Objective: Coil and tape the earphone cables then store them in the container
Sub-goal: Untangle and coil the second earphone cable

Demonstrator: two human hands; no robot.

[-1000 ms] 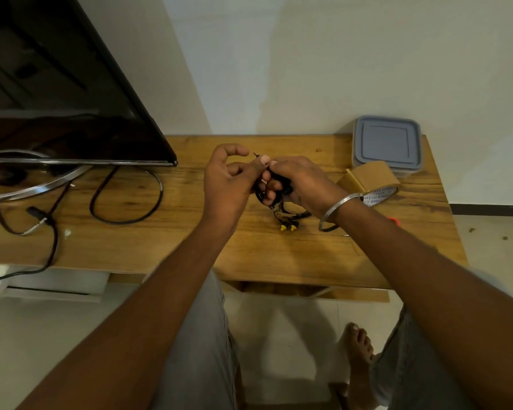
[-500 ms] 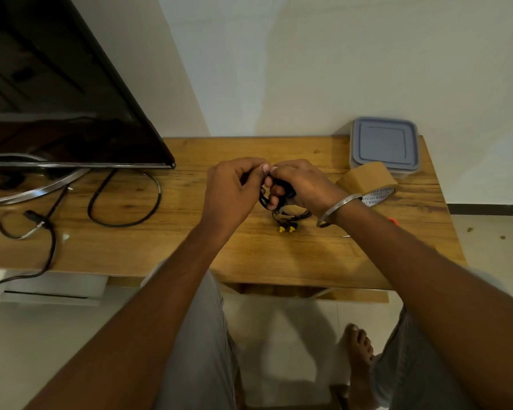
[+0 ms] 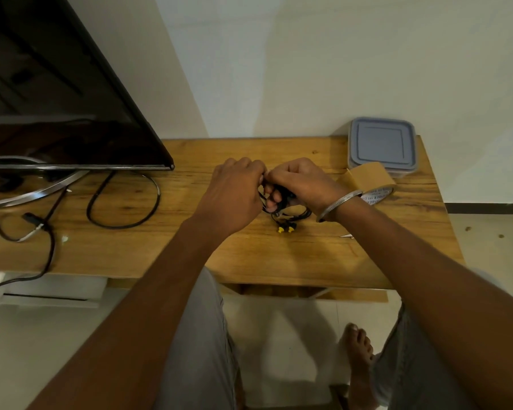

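Note:
A black earphone cable (image 3: 282,199) with two yellow ear tips (image 3: 285,229) is bunched in a coil above the wooden table (image 3: 190,250). My right hand (image 3: 302,182) is closed around the coil, its fingers threaded through the loops. My left hand (image 3: 234,190) meets it from the left and pinches the cable at the top, fingertips touching the right hand. The ear tips hang down to the table. A roll of brown tape (image 3: 367,182) stands just right of my right wrist. Behind it sits a grey lidded container (image 3: 381,143), closed.
A black TV screen (image 3: 57,113) on a metal stand (image 3: 21,196) fills the left side, with black power cables (image 3: 125,223) looped on the table. A small pale object (image 3: 346,236) lies by my right forearm. The table's front edge is near my knees.
My left hand, open with fingers spread a second ago, has closed and moved in against the right hand at the cable. The coil has stayed in the right hand.

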